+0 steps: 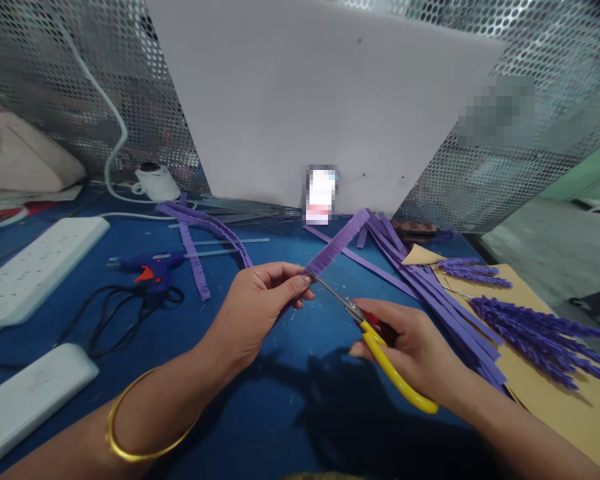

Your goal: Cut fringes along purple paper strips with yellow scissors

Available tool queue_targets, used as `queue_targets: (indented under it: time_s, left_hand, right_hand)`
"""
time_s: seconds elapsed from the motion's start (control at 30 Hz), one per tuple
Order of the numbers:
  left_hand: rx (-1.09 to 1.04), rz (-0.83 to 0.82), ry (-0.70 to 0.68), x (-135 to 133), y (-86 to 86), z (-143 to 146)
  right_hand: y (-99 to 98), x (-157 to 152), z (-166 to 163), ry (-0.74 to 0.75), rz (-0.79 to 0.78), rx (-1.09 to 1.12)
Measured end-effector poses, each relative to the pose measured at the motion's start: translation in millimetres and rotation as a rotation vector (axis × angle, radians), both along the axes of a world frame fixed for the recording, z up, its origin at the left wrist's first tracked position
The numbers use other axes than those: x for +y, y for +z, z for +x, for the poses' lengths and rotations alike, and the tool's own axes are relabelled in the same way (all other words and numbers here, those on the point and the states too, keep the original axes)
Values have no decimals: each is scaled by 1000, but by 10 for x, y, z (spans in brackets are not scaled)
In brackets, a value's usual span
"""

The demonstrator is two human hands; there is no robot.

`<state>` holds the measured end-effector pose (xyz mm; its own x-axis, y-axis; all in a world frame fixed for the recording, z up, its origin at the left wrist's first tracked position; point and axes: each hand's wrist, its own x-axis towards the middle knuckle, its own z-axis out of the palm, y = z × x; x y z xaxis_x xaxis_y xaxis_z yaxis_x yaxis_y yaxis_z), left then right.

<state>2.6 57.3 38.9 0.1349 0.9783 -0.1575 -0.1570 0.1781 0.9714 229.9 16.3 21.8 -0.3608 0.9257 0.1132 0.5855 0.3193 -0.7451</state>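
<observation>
Pinched between the thumb and fingers of my left hand (275, 293) is a purple paper strip (337, 243), its near edge cut into a fine fringe. The strip's free end points up and to the right. My right hand (410, 333) grips a pair of scissors (395, 377) with yellow handles. Their blades reach the strip right beside my left fingertips; whether the blades are parted is hard to see. Another purple fringed strip (220, 230) curves over the table to the left of my left hand. Several uncut purple strips (430, 300) lie in a bundle behind my right hand.
A blue glue gun (155, 267) with its black cord lies at left, near a white power strip (40, 267) and a white box (35, 407). Purple lavender-like stems (530, 333) rest on brown paper (580, 413) at right. A phone (321, 195) leans against a white board (320, 100).
</observation>
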Motion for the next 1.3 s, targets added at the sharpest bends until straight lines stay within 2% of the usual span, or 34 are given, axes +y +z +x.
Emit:
queue_targets:
  time_s: [0.8,1.3]
  left_hand:
    - [-23,-40,-40,-8,30,11]
    - [56,13,-19,-10,35,16]
  right_hand:
    - [-8,3,4,12,-65,29]
    - [-25,20,17,13,-124,55]
